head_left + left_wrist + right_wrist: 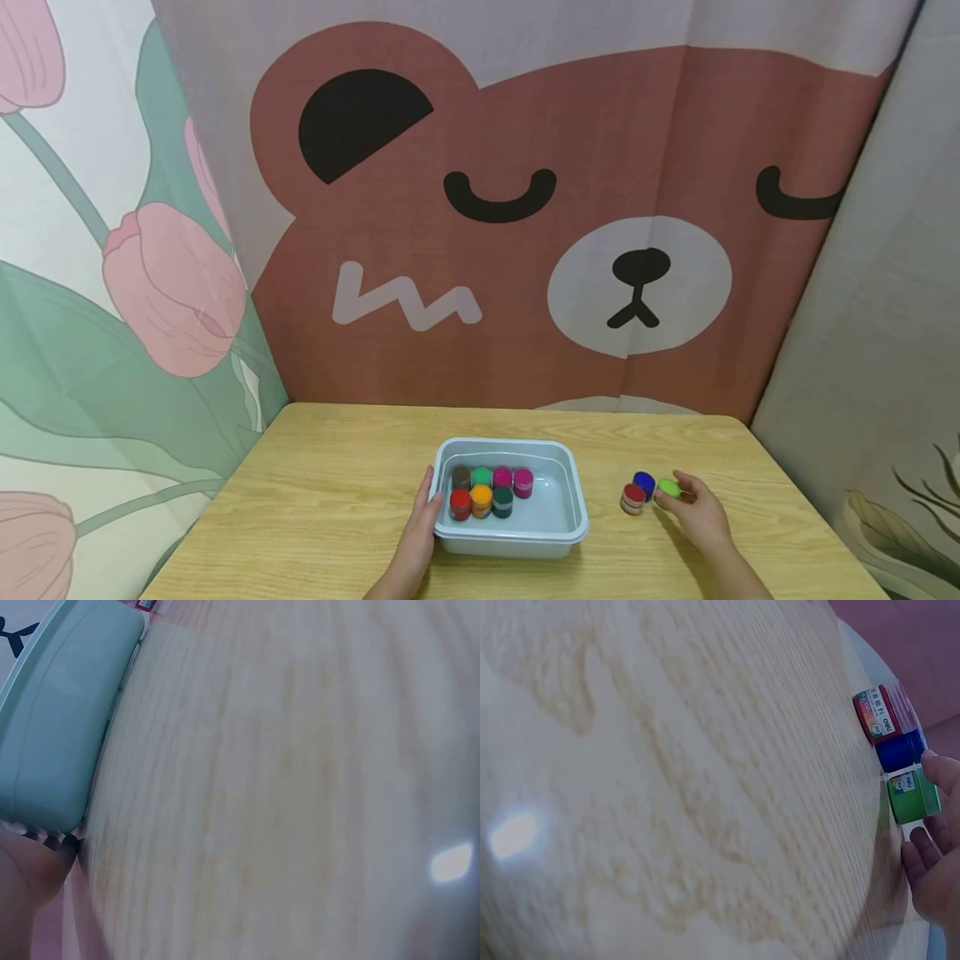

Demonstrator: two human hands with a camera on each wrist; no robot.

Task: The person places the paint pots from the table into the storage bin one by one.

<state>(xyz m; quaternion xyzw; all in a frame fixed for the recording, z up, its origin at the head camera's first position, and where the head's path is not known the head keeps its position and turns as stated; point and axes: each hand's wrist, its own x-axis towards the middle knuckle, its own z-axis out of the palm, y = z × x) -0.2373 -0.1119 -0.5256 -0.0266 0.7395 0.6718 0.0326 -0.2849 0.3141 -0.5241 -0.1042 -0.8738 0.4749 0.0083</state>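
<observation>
My left hand [417,529] holds the left wall of a pale blue plastic tub [510,548], its thumb at the rim. In the left wrist view, fingers [71,846] show against the end of the tub [67,720]. To the tub's right, my right hand [701,512] pinches a light green paint jar [669,488] between thumb and fingers. Beside that jar stand a blue paint jar [644,483] and a dark red paint jar [633,498]. The right wrist view shows the green jar [913,796] touching or nearly touching the blue one [900,751].
Several paint jars stand in two rows in the tub's left part, among them a red jar [460,503], an orange jar [482,500] and a magenta jar [523,482]. The wooden table [322,492] ends at a bear-printed curtain [585,167] behind.
</observation>
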